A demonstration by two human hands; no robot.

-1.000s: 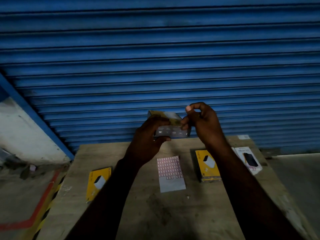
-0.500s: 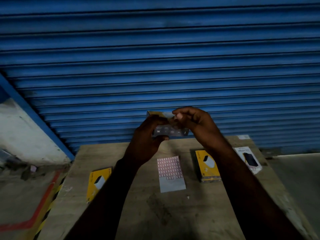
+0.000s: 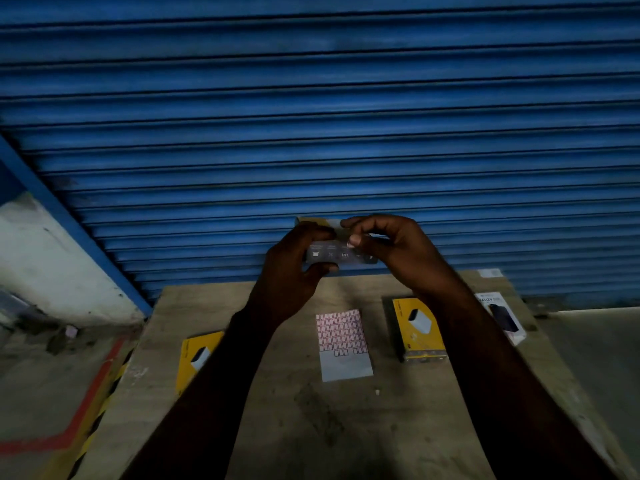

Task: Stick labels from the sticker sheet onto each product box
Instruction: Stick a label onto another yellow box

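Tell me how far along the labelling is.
Done: the sticker sheet is bare lower down, so some labels are used. In hand: the left hand grips a raised box, the right hand's fingers pinch its top edge. Left: maybe the left yellow box, right yellow box and white box on the table; whether they're labelled can't be told.

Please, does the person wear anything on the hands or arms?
No. The left hand and right hand have no gloves, and no ring or watch shows in the dim light. Both forearms are bare, with no sleeves in view.
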